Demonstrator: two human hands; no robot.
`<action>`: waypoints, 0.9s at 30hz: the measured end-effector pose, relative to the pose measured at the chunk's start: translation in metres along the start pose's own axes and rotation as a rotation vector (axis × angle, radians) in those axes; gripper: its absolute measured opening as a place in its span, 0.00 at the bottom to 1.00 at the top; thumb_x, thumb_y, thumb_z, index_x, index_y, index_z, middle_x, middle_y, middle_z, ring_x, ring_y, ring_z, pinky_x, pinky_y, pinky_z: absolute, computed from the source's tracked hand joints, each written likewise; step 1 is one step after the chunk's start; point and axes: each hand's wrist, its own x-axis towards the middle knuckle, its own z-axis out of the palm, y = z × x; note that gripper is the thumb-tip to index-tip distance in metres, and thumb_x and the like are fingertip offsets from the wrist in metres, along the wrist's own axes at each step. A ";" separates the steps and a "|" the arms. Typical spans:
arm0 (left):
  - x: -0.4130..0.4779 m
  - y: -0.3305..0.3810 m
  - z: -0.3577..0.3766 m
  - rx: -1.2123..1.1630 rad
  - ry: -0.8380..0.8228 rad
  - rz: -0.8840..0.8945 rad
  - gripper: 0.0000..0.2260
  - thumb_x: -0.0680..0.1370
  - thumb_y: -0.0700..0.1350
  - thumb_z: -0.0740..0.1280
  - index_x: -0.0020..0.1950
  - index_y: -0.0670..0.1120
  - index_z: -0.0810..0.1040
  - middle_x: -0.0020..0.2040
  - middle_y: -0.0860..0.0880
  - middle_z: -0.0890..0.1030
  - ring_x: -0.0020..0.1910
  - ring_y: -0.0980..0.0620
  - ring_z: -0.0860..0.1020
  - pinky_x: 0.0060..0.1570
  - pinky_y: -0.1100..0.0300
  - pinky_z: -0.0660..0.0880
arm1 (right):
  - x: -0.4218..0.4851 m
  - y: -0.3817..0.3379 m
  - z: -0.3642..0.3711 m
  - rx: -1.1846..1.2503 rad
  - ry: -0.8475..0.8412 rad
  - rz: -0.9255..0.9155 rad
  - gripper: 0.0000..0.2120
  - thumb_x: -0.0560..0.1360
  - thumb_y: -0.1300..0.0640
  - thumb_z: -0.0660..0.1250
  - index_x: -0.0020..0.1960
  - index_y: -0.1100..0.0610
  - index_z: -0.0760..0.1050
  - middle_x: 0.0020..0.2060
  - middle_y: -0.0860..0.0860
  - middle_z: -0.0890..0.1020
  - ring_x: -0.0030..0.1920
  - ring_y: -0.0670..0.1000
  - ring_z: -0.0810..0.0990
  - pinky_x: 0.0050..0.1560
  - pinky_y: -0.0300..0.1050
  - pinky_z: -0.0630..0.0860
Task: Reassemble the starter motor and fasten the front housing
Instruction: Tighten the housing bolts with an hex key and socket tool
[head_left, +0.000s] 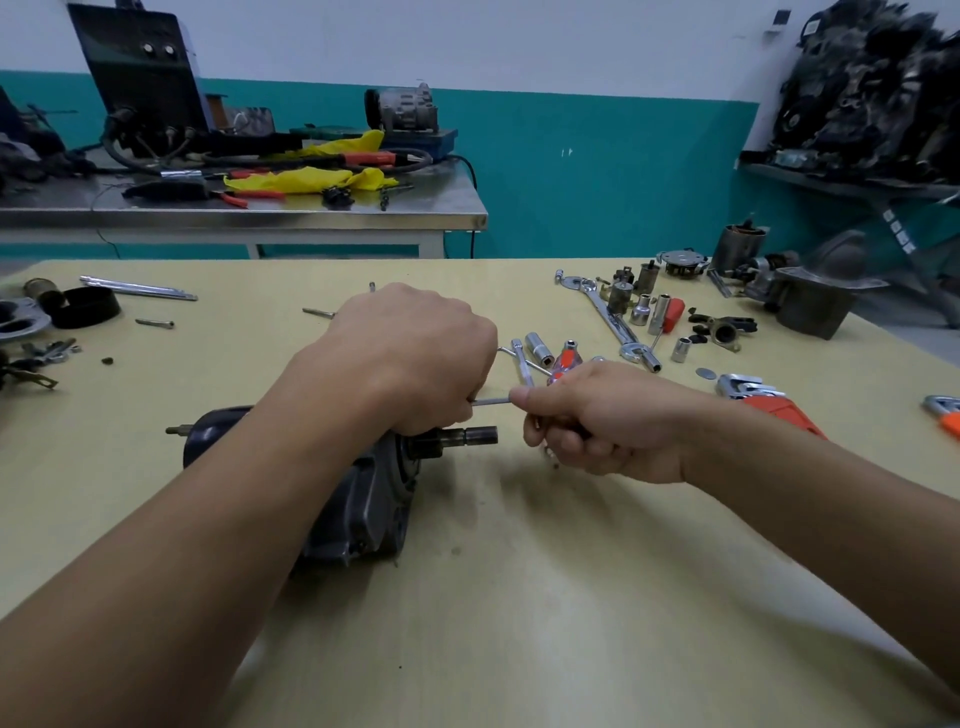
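Observation:
The dark starter motor (363, 499) lies on its side on the yellow table (519, 597), its shaft (475, 435) pointing right. My left hand (410, 358) curls over the top of the motor's front end, fingers wrapped down around it. My right hand (602, 421) pinches a thin metal rod (491, 400), a long bolt or key, between thumb and fingers. The rod runs level to the left and its far tip is hidden under my left hand's fingers.
Sockets (540, 348), a long spanner (605, 312), an orange-handled driver (670, 314) and an orange wrench (763, 397) lie right of my hands. A grey housing (815, 306) stands far right. Loose bolts (156, 323), a black ring (85, 306) and small parts sit at left.

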 end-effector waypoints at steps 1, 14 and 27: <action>0.000 0.000 -0.001 -0.001 -0.009 0.002 0.07 0.76 0.57 0.70 0.50 0.55 0.81 0.36 0.54 0.71 0.35 0.49 0.69 0.35 0.53 0.73 | -0.003 -0.004 -0.001 0.037 -0.036 0.059 0.20 0.82 0.46 0.64 0.37 0.57 0.75 0.22 0.48 0.69 0.19 0.44 0.62 0.18 0.34 0.56; -0.001 -0.003 -0.002 -0.014 -0.027 0.018 0.06 0.77 0.55 0.69 0.51 0.56 0.81 0.36 0.54 0.71 0.37 0.47 0.72 0.38 0.51 0.75 | -0.006 0.010 -0.009 -1.023 0.259 -0.743 0.25 0.78 0.33 0.53 0.51 0.51 0.79 0.38 0.40 0.78 0.37 0.43 0.75 0.38 0.41 0.72; -0.003 -0.001 -0.005 -0.007 -0.044 0.026 0.04 0.78 0.52 0.67 0.48 0.55 0.81 0.36 0.53 0.74 0.32 0.51 0.70 0.35 0.53 0.74 | 0.012 -0.012 0.008 0.184 0.077 0.120 0.21 0.84 0.49 0.58 0.37 0.58 0.73 0.20 0.47 0.66 0.19 0.44 0.62 0.18 0.35 0.55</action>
